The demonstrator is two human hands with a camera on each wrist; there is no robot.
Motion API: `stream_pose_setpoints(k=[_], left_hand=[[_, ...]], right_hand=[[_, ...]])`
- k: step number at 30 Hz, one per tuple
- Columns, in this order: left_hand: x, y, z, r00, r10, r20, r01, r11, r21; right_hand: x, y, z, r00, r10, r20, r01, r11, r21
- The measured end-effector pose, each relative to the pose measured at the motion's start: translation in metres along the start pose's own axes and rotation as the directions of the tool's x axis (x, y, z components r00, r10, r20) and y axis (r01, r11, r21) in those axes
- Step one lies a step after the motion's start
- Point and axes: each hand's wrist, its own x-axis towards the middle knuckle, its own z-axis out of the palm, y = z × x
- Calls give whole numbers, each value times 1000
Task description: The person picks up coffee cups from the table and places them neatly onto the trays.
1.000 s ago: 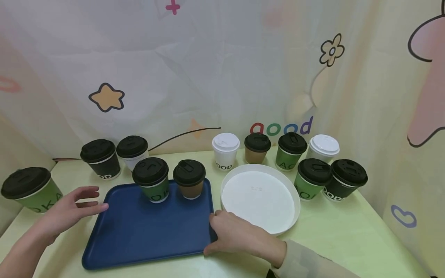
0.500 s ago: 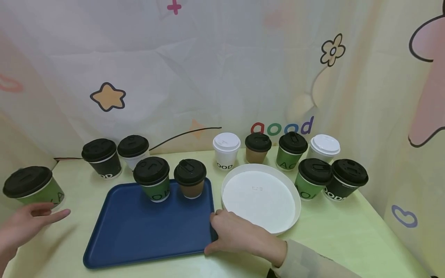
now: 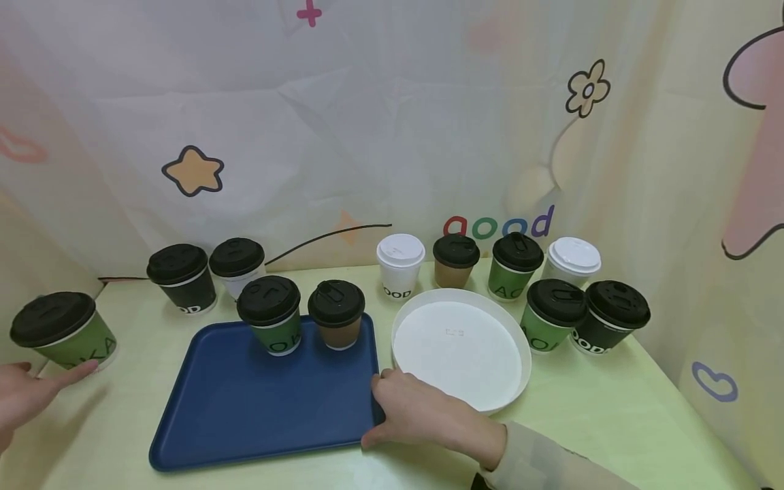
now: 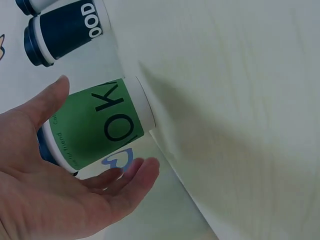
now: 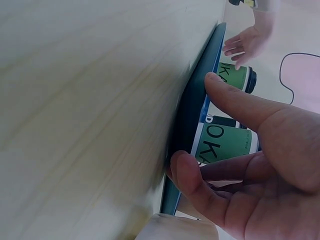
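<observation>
Loosely spread beside the upright green cup [image 3: 84, 344] left of the blue tray [image 3: 269, 401].
Holds the nearer left hand [image 3: 26, 399] close in front; grips the tray's right edge with the right hand [image 3: 422, 412].

Head fwd/down, wrist cams close

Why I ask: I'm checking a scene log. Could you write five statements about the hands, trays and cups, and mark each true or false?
1. The right hand holds the blue tray at its edge. True.
2. Three cups stand on the blue tray. False: two, a green cup and a brown cup.
3. The left hand is beside the leftmost cup. True.
4. That leftmost cup is white. False: it is green.
5. In the head view, the round white tray lies right of the blue one. True.
</observation>
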Motion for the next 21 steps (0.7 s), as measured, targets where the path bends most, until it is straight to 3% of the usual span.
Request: stream_pose_setpoints(k=[1,3,6,8,10,13,17,19,21], left_hand=[[11,-6,0,1000,12,-19,-12,1000,-16],[13,-5,-2,998,44,-37,-45,998,-50],[43,-21,-4,991,111,-75,-117,990,-83],[41,-17,-5,986,136,-96,-146,984,-102],[50,-20,-4,980,155,-128,-172,977,-128],[23,-1,-3,965,197,-174,-229,956,-184],[-9,23,0,928,305,-216,-355,899,-255],[-14,27,2,921,327,-211,-377,883,-279],[-14,29,2,924,323,-203,-372,881,-293]], right_hand=[[0,0,0,1000,1,3,-1,1000,0],[1,0,0,1000,5,7,-5,1000,-1],[1,0,0,1000,7,11,-7,1000,-1],[1,0,0,1000,7,11,-7,1000,-1],[2,0,0,1000,4,14,-4,1000,0],[2,0,0,1000,5,17,-5,1000,0],[2,0,0,1000,3,14,-3,1000,-1],[1,0,0,1000,-1,8,1,1000,-2],[1,0,0,1000,-4,3,4,1000,-5]])
